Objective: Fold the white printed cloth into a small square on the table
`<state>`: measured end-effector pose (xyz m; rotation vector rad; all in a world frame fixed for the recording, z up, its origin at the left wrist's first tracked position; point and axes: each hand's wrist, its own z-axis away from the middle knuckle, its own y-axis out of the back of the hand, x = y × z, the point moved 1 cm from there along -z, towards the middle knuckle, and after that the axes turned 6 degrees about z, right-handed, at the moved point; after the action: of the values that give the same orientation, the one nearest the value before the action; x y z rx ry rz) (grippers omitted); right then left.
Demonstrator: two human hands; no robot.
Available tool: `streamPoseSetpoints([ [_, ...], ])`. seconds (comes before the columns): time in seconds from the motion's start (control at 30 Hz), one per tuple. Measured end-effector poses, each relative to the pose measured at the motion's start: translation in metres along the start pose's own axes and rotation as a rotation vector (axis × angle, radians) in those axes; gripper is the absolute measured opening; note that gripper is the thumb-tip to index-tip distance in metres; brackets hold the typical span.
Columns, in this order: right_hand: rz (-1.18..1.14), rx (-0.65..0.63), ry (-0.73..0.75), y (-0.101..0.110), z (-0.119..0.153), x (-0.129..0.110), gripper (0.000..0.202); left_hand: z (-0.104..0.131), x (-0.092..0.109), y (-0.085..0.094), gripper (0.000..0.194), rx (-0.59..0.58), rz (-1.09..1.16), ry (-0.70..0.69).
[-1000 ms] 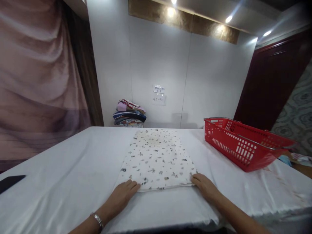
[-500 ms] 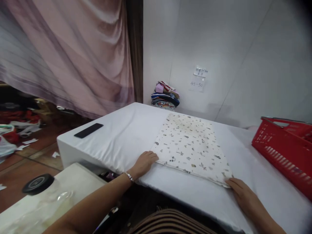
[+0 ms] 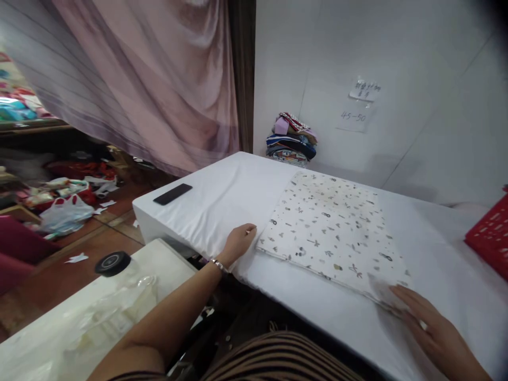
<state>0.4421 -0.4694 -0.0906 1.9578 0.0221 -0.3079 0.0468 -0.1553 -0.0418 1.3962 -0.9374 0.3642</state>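
A white cloth printed with small grey and brown motifs lies flat and rectangular on the white-covered table. Just off its near left corner, my left hand has its fingers curled in and a silver bracelet on the wrist. I see no cloth between those fingers. My right hand is at the near right corner, its fingers and thumb closed around the edge of the cloth. That corner is smeared by motion and looks slightly raised.
A black flat slab lies at the table's left end. The red basket stands at right. Folded fabrics are stacked by the wall. On a lower white surface at left are a round black object and clear plastic.
My left hand has come off the cloth's corner and curled its fingers. My right hand stays at the right corner, which now looks raised. The view has turned left.
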Motion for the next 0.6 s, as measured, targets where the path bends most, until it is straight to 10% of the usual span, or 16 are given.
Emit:
streamPoseSetpoints([
  [0.2,0.081,-0.131,-0.018,-0.025,-0.046,-0.020,0.052,-0.034,0.032,-0.025,0.036,-0.127,-0.223,0.054],
  [0.6,0.176,-0.194,-0.029,-0.049,-0.039,-0.013,0.050,-0.046,0.025,-0.026,0.021,-0.177,-0.369,0.118],
])
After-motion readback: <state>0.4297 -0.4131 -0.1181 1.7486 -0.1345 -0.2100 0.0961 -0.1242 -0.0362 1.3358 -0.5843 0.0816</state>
